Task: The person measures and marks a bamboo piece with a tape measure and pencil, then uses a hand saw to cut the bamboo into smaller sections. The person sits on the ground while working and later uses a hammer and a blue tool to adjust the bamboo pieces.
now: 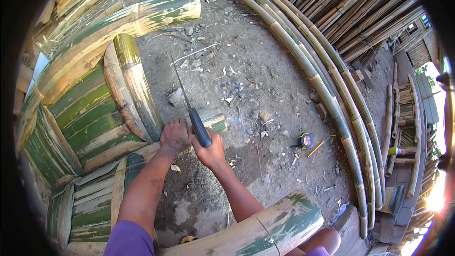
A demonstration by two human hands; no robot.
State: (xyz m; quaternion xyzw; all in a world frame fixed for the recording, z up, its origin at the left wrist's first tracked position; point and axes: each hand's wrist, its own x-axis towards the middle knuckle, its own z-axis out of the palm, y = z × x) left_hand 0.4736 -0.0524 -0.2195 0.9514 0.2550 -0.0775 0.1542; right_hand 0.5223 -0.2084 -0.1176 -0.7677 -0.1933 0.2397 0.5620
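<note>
My right hand (210, 149) is closed round the black handle of a hand saw (182, 85). Its thin blade, seen nearly edge-on, points away from me over the ground. Close beside it, my left hand (174, 133) grips a bamboo piece (218, 121) lying crosswise, whose green and pale end sticks out to the right of my hands. The place where the blade meets the bamboo is hidden by my hands. To the left is a bamboo bench frame (90, 109) with slatted green panels and thick poles, its upright post (137, 83) next to my left hand.
A thick bamboo pole (284, 223) crosses in front of me at the bottom. A tape measure (305, 141) and a yellow pencil (319, 148) lie on the dirt. Long bamboo poles (332, 109) run along the right; bundled bamboo strips (360, 9) are stacked beyond them.
</note>
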